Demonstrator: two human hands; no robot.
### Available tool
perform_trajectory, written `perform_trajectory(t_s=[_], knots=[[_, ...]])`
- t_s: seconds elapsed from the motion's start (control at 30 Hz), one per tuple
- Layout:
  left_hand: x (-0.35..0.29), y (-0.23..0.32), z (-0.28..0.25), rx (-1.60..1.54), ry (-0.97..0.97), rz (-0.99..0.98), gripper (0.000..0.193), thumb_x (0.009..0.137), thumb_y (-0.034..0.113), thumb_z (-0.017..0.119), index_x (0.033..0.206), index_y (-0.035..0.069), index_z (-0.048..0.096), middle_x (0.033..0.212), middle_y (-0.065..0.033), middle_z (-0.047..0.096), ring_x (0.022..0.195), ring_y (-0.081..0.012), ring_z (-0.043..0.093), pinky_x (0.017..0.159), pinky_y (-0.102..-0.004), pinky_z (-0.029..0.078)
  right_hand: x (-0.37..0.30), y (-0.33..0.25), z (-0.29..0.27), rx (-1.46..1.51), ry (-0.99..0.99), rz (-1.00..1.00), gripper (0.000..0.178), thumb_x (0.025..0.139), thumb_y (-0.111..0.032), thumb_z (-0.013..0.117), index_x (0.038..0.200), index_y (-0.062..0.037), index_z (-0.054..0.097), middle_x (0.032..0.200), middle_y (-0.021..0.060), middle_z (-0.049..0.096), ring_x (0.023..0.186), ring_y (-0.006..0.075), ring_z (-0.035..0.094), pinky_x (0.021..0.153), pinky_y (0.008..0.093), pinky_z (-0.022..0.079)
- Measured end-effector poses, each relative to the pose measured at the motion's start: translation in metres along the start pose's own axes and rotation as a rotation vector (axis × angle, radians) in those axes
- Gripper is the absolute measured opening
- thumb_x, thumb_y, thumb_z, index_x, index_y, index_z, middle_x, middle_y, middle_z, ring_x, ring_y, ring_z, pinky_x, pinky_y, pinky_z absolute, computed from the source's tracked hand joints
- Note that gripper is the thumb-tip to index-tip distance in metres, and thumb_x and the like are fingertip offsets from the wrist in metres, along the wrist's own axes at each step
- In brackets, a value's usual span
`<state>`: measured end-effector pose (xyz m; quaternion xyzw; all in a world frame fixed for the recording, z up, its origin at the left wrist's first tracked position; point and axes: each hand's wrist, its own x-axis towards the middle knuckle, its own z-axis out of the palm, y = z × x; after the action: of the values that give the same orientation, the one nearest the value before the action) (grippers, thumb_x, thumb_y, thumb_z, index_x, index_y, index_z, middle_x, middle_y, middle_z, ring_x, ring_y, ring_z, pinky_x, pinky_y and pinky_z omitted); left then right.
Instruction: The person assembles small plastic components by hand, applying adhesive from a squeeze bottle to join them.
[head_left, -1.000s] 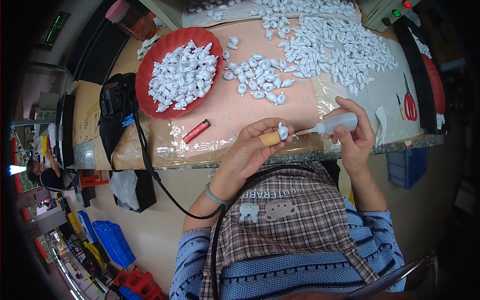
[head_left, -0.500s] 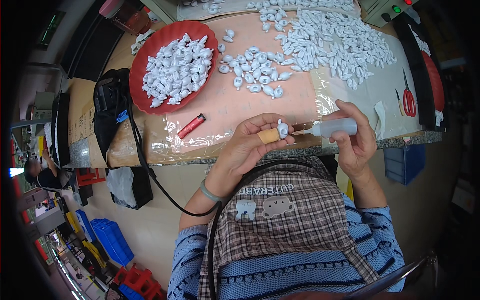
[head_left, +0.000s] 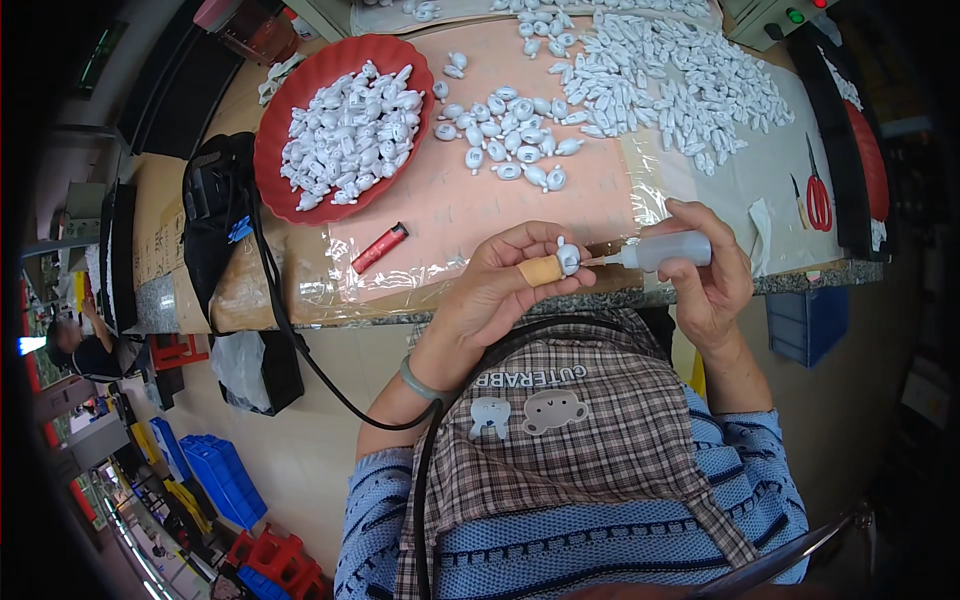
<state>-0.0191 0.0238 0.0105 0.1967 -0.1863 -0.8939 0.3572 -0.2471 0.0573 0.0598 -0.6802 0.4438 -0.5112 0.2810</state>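
Between the thumb and fingers of my left hand (head_left: 510,280) is a small white plastic figure part (head_left: 568,257). A tan wrap covers part of that thumb. My right hand (head_left: 712,285) grips a translucent squeeze bottle (head_left: 672,250), held sideways with its thin nozzle (head_left: 603,260) pointing left. The nozzle tip is at the white part; whether it touches cannot be made out. Ahead of my hands, several similar white rounded parts (head_left: 508,171) lie loose on the pink sheet. A red scalloped bowl (head_left: 268,150) at the left holds a heap of white parts (head_left: 350,135).
A red lighter (head_left: 380,248) lies near the table's front edge. Many slim white pieces (head_left: 690,90) cover the back right. Red-handled scissors (head_left: 818,203) rest at the far right. A black cable (head_left: 290,345) runs from a black bag (head_left: 215,215) across my left forearm.
The white part and bottle nozzle have come slightly closer together. Both hands keep their hold. The table scene has shifted slightly left and up in the picture.
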Motion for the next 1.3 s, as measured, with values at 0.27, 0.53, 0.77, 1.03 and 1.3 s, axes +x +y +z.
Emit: perform_trajectory(t_s=[0.27, 0.53, 0.77, 1.03, 1.3], knots=[[0.001, -0.001, 0.005, 0.032, -0.001, 0.011, 0.021, 0.089, 0.004, 0.060, 0.108, -0.003, 0.055, 0.109, -0.0187, 0.063, 0.103, -0.0307, 0.064, 0.088, -0.0322, 0.056, -0.003, 0.003, 0.000, 0.011, 0.023, 0.003, 0.040, 0.086, -0.013, 0.067, 0.118, 0.0059, 0.054, 0.097, 0.0179, 0.065, 0.083, 0.0210, 0.067, 0.069, 0.0277, 0.053], [0.002, -0.005, -0.003, 0.069, 0.004, 0.008, 0.020, 0.088, 0.004, 0.061, 0.107, -0.001, 0.056, 0.108, -0.0175, 0.063, 0.099, -0.0276, 0.066, 0.084, -0.0306, 0.057, -0.004, 0.004, 0.001, -0.171, 0.026, -0.124, 0.044, 0.092, -0.024, 0.062, 0.121, 0.0069, 0.050, 0.091, 0.0175, 0.067, 0.076, 0.0171, 0.063, 0.066, 0.0263, 0.050], [0.002, -0.005, -0.006, 0.044, -0.025, 0.023, 0.018, 0.089, 0.001, 0.059, 0.107, 0.000, 0.055, 0.111, -0.0172, 0.062, 0.099, -0.0278, 0.066, 0.085, -0.0314, 0.056, -0.005, 0.001, 0.001, -0.289, 0.010, -0.234, 0.042, 0.090, -0.022, 0.064, 0.119, 0.0065, 0.051, 0.089, 0.0194, 0.067, 0.079, 0.0252, 0.066, 0.070, 0.0309, 0.053], [0.002, -0.006, -0.005, 0.066, 0.033, 0.084, 0.016, 0.089, 0.001, 0.059, 0.104, 0.001, 0.055, 0.106, -0.0149, 0.063, 0.097, -0.0269, 0.066, 0.084, -0.0311, 0.056, -0.006, -0.001, 0.001, -0.411, -0.009, -0.292, 0.043, 0.088, -0.024, 0.066, 0.116, 0.0055, 0.052, 0.087, 0.0192, 0.067, 0.075, 0.0276, 0.065, 0.065, 0.0325, 0.052], [0.002, -0.006, -0.002, 0.140, 0.098, 0.144, 0.015, 0.089, 0.001, 0.060, 0.103, 0.001, 0.056, 0.105, -0.0140, 0.063, 0.095, -0.0246, 0.066, 0.083, -0.0293, 0.056, -0.008, -0.002, 0.003, -0.459, -0.025, -0.337, 0.044, 0.086, -0.022, 0.069, 0.115, 0.0061, 0.052, 0.089, 0.0185, 0.067, 0.073, 0.0290, 0.065, 0.064, 0.0335, 0.052]])
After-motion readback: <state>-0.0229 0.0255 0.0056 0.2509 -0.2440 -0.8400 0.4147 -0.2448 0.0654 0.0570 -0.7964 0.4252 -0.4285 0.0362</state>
